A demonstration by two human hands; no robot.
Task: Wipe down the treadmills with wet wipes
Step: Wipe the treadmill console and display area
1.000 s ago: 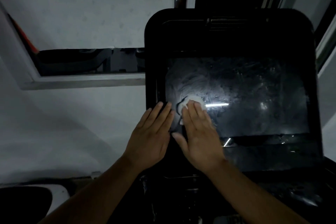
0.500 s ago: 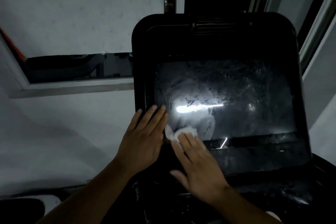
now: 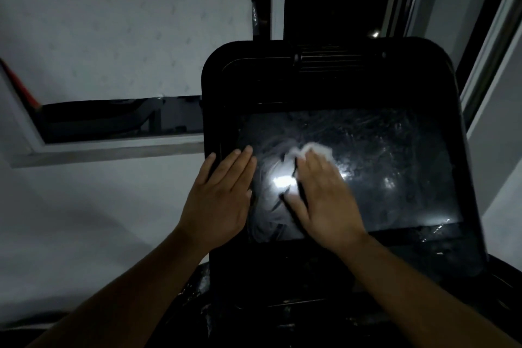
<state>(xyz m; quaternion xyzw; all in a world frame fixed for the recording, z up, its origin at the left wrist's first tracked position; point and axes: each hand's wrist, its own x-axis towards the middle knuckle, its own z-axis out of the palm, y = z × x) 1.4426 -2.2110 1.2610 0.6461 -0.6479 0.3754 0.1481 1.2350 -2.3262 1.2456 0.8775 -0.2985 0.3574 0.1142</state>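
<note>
Since my right hand (image 3: 327,206) just presses the wet wipe (image 3: 315,150) flat on the screen (image 3: 395,172), it may slip free; my left hand (image 3: 220,200) lies flat, empty.

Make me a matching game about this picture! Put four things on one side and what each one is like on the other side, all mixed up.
Things:
1. left hand
2. right hand
3. wet wipe
4. screen

What each is like:
A. white and crumpled
B. dark, streaky glass
C. flat at the screen's left edge, holding nothing
D. pressing down on the wipe

Pairs: 1-C, 2-D, 3-A, 4-B
</note>
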